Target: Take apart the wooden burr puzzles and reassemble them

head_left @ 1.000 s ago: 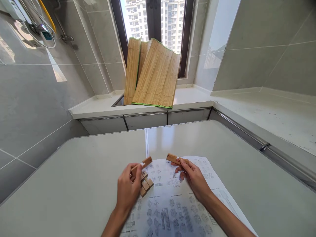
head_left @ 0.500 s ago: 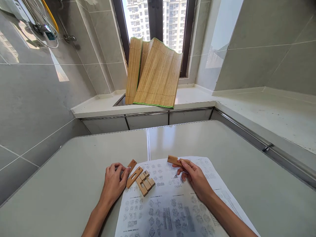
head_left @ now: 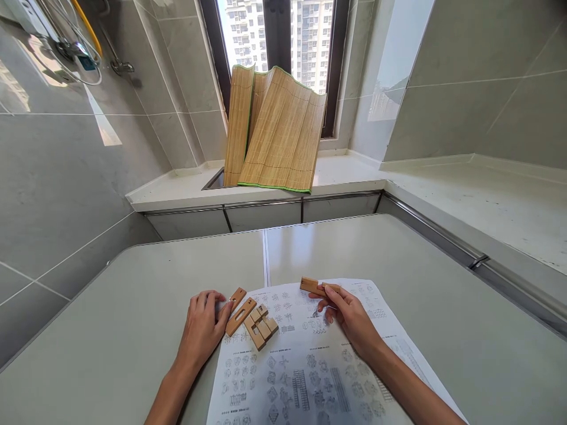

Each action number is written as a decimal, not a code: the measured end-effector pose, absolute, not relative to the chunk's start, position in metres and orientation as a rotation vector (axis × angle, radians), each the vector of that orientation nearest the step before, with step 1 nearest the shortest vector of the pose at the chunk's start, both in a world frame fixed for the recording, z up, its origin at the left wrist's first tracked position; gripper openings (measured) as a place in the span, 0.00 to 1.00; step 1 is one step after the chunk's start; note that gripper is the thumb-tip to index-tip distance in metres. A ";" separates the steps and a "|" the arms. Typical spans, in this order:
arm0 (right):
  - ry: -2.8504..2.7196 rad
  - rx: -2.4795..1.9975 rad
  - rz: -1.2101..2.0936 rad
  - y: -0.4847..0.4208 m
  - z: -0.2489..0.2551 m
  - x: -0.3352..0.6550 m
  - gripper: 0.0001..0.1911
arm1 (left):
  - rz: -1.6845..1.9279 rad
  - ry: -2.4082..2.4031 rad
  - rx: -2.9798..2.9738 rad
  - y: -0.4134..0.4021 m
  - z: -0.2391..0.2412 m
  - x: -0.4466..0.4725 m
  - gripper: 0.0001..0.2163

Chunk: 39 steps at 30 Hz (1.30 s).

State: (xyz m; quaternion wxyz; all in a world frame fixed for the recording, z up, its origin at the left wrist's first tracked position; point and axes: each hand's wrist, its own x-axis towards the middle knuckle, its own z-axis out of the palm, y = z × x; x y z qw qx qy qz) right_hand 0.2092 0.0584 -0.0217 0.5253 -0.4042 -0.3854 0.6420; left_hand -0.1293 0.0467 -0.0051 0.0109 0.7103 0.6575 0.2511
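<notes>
Mid-layout, by the look of it; nothing joined across the pieces. Printed sheet [head_left: 336,360] spread on the tabletop [head_left: 133,319], small line drawings all over, too fine to read. Three wooden items sit in a slanted row at its upper left edge: notched bar [head_left: 238,295] by the left hand, slotted bar [head_left: 232,326] marked 2 next to it, then pale block cluster [head_left: 264,330] marked 3. Can't tell if the cluster is one carved part or several fitted together.

Left hand [head_left: 204,324] is down by the sheet's edge, thumb and fingers at the near end of the notched bar; touching, but whether they grip it, can't tell. Right hand [head_left: 352,319] has its fingers pinched on another notched piece [head_left: 309,285], held over the upper part of the sheet, well apart from the row. Its marking isn't legible.

Done so far: sheet laid out, three items placed side by side, slotted bar and cluster both free of the fingers. Left, as a judgement: the right-hand piece isn't set down or fitted to anything, and the row is only lined up, not interlocked. Reads as an early stage.
</notes>
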 end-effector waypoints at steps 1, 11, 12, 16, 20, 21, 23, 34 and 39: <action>-0.924 -0.964 1.534 0.058 -0.022 0.209 0.22 | 0.787 2.025 2.247 0.046 -0.003 -0.128 0.15; -0.893 -0.975 1.554 0.059 -0.023 0.209 0.21 | 0.633 1.808 2.516 0.040 0.006 -0.121 0.11; -0.895 -0.976 1.553 0.059 -0.023 0.209 0.21 | 0.629 1.796 2.525 0.040 0.006 -0.121 0.11; -0.896 -0.985 1.558 0.057 -0.021 0.210 0.22 | 0.634 1.762 2.549 0.039 0.003 -0.122 0.11; -0.898 -0.984 1.567 0.057 -0.021 0.210 0.22 | 0.663 1.720 2.585 0.039 0.003 -0.120 0.11; -0.902 -0.986 1.565 0.057 -0.022 0.210 0.22 | 0.678 1.706 2.595 0.039 0.004 -0.119 0.11; -0.912 -0.990 1.556 0.057 -0.022 0.210 0.22 | 0.716 1.690 2.593 0.039 0.007 -0.118 0.11; -0.966 -0.970 1.553 0.054 -0.019 0.205 0.22 | 1.138 1.557 1.433 0.021 0.019 -0.055 0.19; -0.887 -0.916 1.588 0.055 -0.021 0.206 0.20 | 0.999 1.048 1.109 0.011 0.016 0.006 0.18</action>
